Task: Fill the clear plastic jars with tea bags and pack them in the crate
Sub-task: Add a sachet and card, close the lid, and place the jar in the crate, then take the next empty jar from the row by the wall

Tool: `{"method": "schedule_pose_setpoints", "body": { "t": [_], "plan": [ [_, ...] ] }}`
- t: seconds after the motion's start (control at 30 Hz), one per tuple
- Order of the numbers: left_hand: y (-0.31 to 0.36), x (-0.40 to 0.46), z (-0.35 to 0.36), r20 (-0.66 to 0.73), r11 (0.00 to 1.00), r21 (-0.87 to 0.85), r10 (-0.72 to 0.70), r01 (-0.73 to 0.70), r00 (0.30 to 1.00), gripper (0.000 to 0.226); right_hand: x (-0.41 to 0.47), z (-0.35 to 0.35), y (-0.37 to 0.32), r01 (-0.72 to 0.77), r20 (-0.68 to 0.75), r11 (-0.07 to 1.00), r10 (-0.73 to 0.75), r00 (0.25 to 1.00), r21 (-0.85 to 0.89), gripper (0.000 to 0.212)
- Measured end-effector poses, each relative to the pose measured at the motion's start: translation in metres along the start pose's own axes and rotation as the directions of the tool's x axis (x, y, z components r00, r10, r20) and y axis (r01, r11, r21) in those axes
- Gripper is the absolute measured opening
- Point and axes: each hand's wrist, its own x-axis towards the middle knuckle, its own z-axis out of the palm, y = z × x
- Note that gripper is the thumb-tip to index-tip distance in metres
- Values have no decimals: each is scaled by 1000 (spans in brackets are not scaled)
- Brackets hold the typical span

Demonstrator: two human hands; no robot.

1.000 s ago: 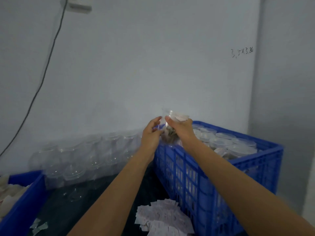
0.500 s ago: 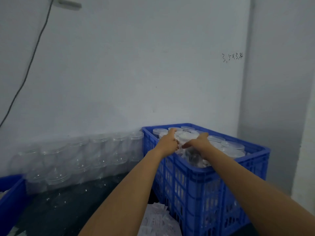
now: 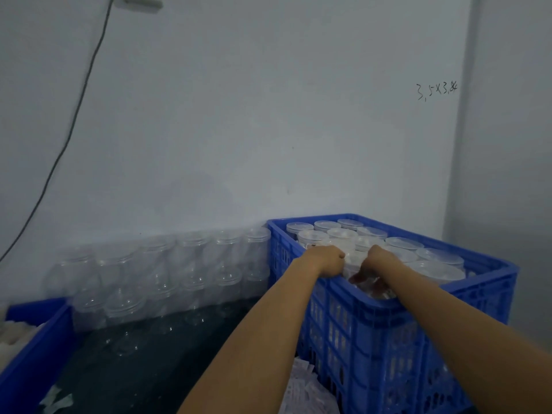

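The filled jar (image 3: 354, 258) stands upright in the near left part of the blue crate (image 3: 388, 324), just inside the near wall and touching the lidded jars (image 3: 343, 234) packed behind it. Its white lid sits level with the neighbouring lids. The left hand (image 3: 327, 259) has its fingers curled against the jar's left side at lid height and grips it. The right hand (image 3: 375, 261) wraps the jar's right side, fingers pointing down into the crate along the jar wall. Both forearms cross the crate's near rim. More lidded jars (image 3: 433, 258) fill the crate's right part. Left of the crate, empty clear jars (image 3: 167, 270) are stacked in two rows against the white wall (image 3: 239, 115). Loose tea bags (image 3: 304, 389) lie on the dark table (image 3: 134, 369) beside the crate's base. A second blue bin (image 3: 35, 339) stands at the left edge.
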Motion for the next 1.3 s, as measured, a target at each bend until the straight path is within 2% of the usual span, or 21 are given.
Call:
{"method": "schedule_pose_setpoints", "body": {
  "t": [0.1,0.17,0.3,0.37,0.47,0.53,0.6,0.7,0.73,0.77,0.83,0.93,1.03,1.1,1.13,1.3],
  "plan": [
    [-1,1,0,56,999,-43,19,-17,998,46,4,2,4,-13,-63,998,17,998,63,100],
    [-2,2,0,88,997,-81,12,-4,996,51,3,4,4,-11,-144,998,20,989,59,96],
    [-4,3,-2,136,996,-80,-24,35,990,56,-7,7,3,1,-180,998,-12,984,-61,88],
    [-4,1,0,103,997,-28,-64,67,993,59,-20,5,2,35,-279,983,-85,956,-181,73],
    [-7,-9,4,-100,998,28,-56,59,993,44,-39,-4,-5,149,-444,966,-230,866,-210,44],
    [-17,-18,10,-297,994,-105,-48,18,954,36,-51,-8,-19,287,-468,952,-302,831,-104,34],
    [-35,-30,16,-447,944,-329,-121,-37,887,31,-61,-6,-37,412,-477,911,-349,806,31,29],
    [-70,-47,22,-451,739,-669,-315,-82,835,26,-75,5,-69,575,-508,785,-406,760,232,24],
    [-83,-52,25,-434,672,-735,-361,-92,826,25,-78,10,-81,604,-492,736,-422,762,305,23],
    [-96,-57,27,-429,650,-755,-393,-84,813,25,-81,17,-92,617,-459,679,-434,775,398,22],
    [-124,-67,33,-433,654,-756,-461,-33,774,24,-86,33,-112,568,-354,574,-449,821,589,29],
    [-165,-83,46,-390,548,-836,-559,-27,732,25,-93,64,-135,445,-197,518,-464,864,730,33],
    [-206,-105,64,-324,436,-900,-642,-16,695,27,-100,102,-154,308,-58,481,-465,883,821,27],
    [-236,-123,75,-306,374,-927,-719,-23,624,30,-104,128,-169,192,44,452,-461,886,871,24],
    [-250,-132,78,-309,361,-932,-763,-23,567,31,-105,141,-177,144,89,446,-462,883,883,23],
    [-303,-171,73,-404,407,-913,-896,-25,183,27,-112,198,-230,35,193,419,-489,851,907,28]
  ]
}}
